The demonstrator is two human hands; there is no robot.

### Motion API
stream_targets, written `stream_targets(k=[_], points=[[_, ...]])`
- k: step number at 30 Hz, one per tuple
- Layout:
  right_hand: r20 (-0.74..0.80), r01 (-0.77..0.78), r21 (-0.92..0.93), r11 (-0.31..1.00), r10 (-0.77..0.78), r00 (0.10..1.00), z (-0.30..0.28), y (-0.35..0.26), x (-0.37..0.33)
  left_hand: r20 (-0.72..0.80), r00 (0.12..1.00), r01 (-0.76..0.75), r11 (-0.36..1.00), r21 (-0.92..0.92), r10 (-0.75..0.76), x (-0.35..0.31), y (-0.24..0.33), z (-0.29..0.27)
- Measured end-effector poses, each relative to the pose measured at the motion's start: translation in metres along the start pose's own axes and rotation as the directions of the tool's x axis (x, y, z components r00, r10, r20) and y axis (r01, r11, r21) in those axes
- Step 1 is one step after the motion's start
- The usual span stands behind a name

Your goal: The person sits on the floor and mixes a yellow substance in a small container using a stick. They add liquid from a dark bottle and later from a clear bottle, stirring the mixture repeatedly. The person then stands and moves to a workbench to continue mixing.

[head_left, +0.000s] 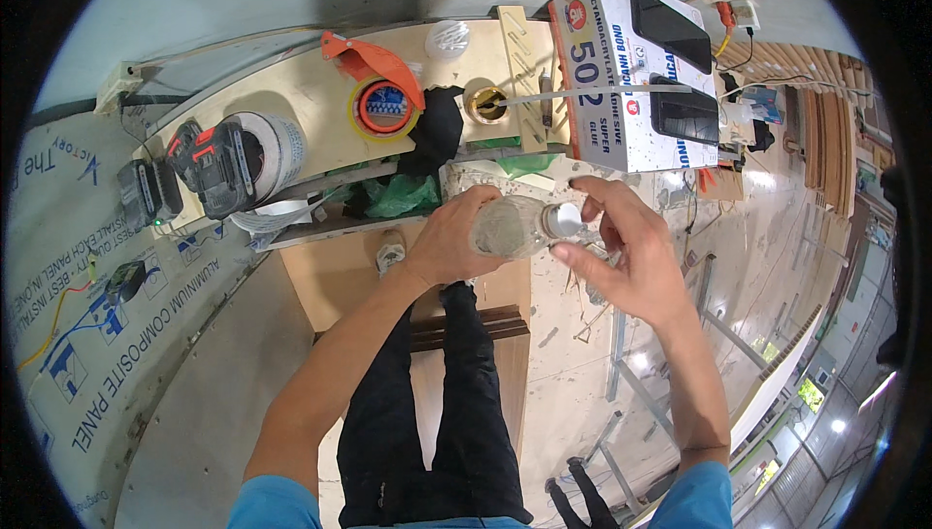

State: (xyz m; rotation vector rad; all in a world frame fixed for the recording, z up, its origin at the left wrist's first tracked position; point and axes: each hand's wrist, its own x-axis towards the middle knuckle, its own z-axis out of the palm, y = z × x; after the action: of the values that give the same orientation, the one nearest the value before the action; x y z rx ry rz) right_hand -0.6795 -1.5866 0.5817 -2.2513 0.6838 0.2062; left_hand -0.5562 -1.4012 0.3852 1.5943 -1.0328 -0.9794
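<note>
My left hand (449, 236) is wrapped round a clear bottle (507, 228), held tilted in front of me above the floor. The bottle has a white screw cap (563, 221) pointing to the right. Around the cap end, my right hand (633, 249) hovers with thumb and forefinger spread apart. No finger of it is clearly pressed on the cap, and it grips nothing that I can see. The bottle looks hazy, so its contents are hard to make out.
A shelf ahead carries an orange tape dispenser (382, 102), a gold-coloured tape roll (485, 104) and a battery pack (216, 165). Phones (672, 29) lie on a white box (607, 92) at right. Green plastic (403, 196) fills the lower shelf. Brown boards (466, 328) lie by my legs.
</note>
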Motion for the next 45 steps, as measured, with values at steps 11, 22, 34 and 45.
stream_targets(k=[11,22,34,45], points=[[-0.082,-0.002,0.609,0.794,0.064,0.995,0.005,0.041,-0.014,0.089,0.989,0.109,0.991,0.079,-0.116,-0.003,-0.006,-0.007],[0.051,-0.019,0.942,-0.334,0.086,0.995,0.07,0.101,-0.016,-0.1,0.96,0.265,0.963,0.043,-0.26,-0.005,-0.004,-0.006],[0.102,-0.075,0.984,-0.163,0.168,0.98,0.094,0.114,-0.029,-0.298,0.878,0.368,0.927,-0.076,-0.374,0.015,-0.015,0.006],[0.218,-0.162,0.946,-0.281,0.178,0.96,0.134,0.121,-0.052,-0.251,0.791,0.546,0.829,-0.121,-0.558,0.012,-0.025,0.005]])
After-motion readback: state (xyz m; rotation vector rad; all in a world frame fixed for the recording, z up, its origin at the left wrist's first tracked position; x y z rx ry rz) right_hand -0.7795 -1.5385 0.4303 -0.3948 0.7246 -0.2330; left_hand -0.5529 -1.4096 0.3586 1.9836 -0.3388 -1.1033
